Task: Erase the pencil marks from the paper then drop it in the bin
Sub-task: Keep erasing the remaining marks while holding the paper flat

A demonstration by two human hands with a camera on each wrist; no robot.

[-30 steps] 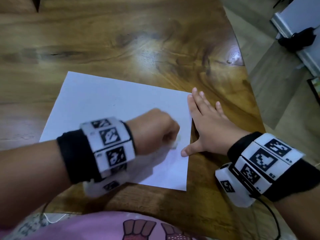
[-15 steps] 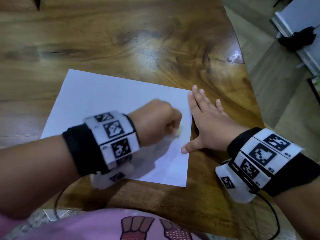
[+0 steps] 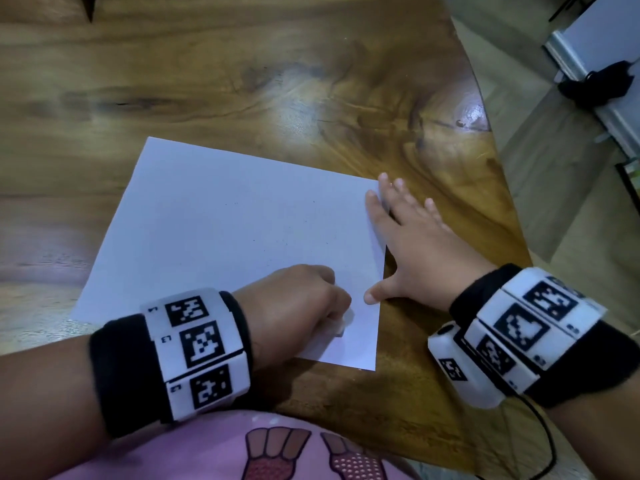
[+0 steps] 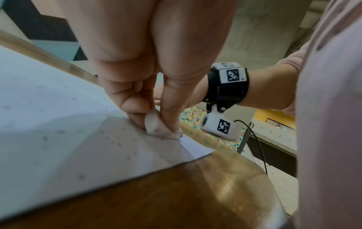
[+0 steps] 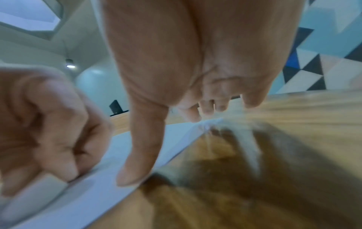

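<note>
On the wooden desk point(image 3: 242, 64) we see the white paper point(image 3: 225, 230) lying flat, dotted with small dark specks, and our left hand point(image 3: 294, 299) curls over its near right part, pinching a white eraser point(image 4: 151, 124) against the sheet. Just right of it our right hand point(image 3: 412, 244) lies flat with fingers straight, spread across the paper's right edge onto the desk. Beyond the desk's right edge a dark bundle point(image 3: 595, 84) lies on the floor.
</note>
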